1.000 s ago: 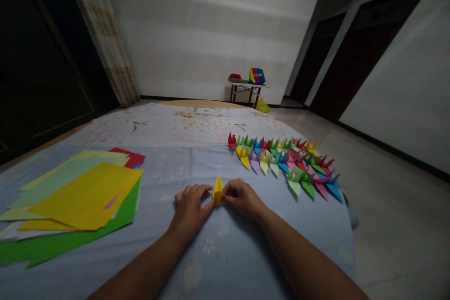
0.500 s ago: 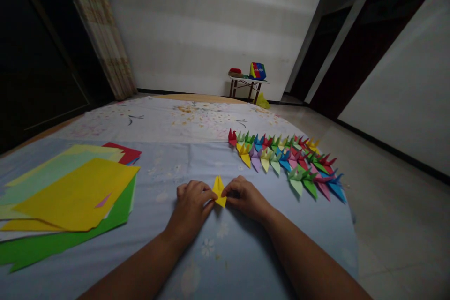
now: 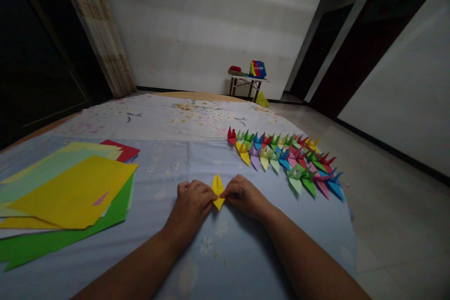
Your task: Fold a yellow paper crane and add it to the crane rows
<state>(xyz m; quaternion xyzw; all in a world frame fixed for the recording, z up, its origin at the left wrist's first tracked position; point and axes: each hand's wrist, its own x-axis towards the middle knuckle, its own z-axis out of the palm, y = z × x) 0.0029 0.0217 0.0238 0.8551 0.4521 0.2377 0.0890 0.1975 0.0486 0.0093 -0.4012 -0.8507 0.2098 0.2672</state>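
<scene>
Between my hands, low over the blue cloth, is a small yellow origami piece (image 3: 217, 186), folded to a narrow kite shape. A slit splits its far point, and the other point faces me. My left hand (image 3: 194, 200) pinches its left edge between thumb and fingers. From the other side, my right hand (image 3: 244, 196) grips the right edge with thumb and forefinger. Beyond my right hand stand rows of folded paper cranes (image 3: 274, 159) in several colours. On the left lie loose sheets of coloured paper (image 3: 73, 192), with a yellow one on top.
A light blue flowered cloth (image 3: 168, 248) covers the near part of the round table, and a white flowered cloth (image 3: 151, 119) the far part. Against the wall stands a small side table (image 3: 246, 78) carrying a multicoloured box (image 3: 258, 69).
The yellow piece's near point has swung slightly left, and it now lies straighter toward me. Both hands keep hold of it. The whole view has shifted a little.
</scene>
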